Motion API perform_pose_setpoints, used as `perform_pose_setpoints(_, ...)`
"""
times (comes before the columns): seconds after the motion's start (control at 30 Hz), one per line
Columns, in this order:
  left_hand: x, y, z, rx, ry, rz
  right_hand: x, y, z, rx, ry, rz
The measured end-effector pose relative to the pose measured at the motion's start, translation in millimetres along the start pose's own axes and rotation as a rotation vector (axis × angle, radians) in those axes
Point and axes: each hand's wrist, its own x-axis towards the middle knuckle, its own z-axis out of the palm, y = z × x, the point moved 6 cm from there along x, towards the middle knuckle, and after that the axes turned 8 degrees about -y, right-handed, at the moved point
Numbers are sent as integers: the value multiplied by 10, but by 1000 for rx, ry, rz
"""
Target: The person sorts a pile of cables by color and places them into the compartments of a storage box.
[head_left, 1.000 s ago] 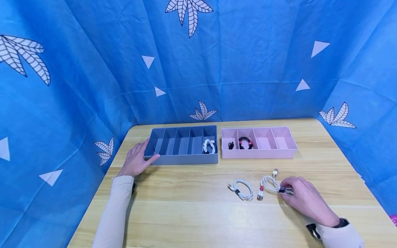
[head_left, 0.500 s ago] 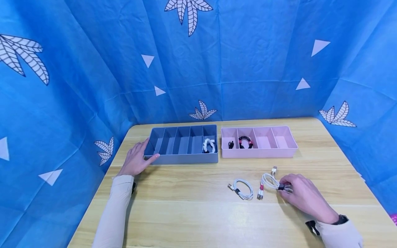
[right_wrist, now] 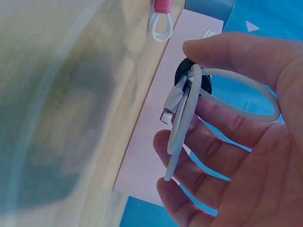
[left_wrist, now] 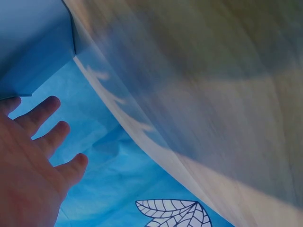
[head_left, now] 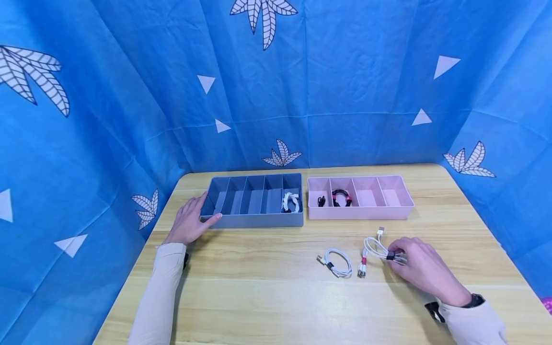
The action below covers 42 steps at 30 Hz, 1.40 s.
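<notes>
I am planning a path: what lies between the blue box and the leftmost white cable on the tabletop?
Only bare wooden tabletop lies between the blue box and that white cable; the head view shows it.

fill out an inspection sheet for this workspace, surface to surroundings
Surface: pale wooden table
Job's things: blue box and pink box, side by side, both divided
Clutter: pink thing beyond the table's right edge, too little shown to name
Hands: left hand touches the blue box's left end; right hand pinches a white cable
Cables: coiled cable and red-strapped cable on the table; white bundle in the blue box's rightmost compartment; black bundle and black coil in the pink box's two leftmost compartments
Surroundings: blue leaf-print curtain behind and at both sides
</notes>
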Motion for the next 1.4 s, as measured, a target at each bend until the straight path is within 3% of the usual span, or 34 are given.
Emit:
perform_pose_setpoints(0.8, 16, -4, -3, 6, 2, 10, 63, -101, -139, -8, 47, -50)
perform_pose_setpoints(1.4, -12, 26, -32, 20, 12, 11, 147, -142, -190, -8, 18, -41)
